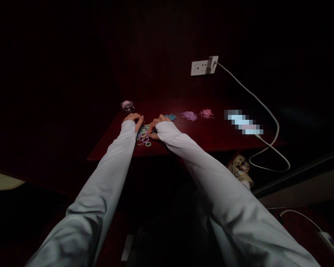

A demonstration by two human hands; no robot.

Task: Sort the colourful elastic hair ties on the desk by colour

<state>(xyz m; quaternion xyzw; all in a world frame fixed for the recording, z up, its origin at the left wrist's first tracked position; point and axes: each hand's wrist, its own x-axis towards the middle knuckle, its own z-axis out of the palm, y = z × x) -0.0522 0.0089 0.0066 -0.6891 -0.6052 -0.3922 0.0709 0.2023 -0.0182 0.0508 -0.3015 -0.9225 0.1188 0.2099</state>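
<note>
A loose pile of coloured elastic hair ties (144, 138), mostly purple and green, lies near the front of the dark red table. At the pile's far left edge is my left hand (133, 119), its fingers curled and drawn together. My right hand (156, 125) reaches into the pile from the right, index finger and thumb bent close together. Whatever is between the fingers of either hand is too small to make out. Just beyond my right hand sits a small teal heap (171, 117), partly hidden by it. A purple heap (189, 116) and a pink heap (207, 113) of thin strands lie farther right.
A clear jar (127, 106) with something pink on top stands behind my left hand. To the right, a blurred-out bright device (243, 122) connects to a white cable (250, 91), which runs to a wall socket (200, 68). A beige clog-style shoe (240, 167) shows below the table edge.
</note>
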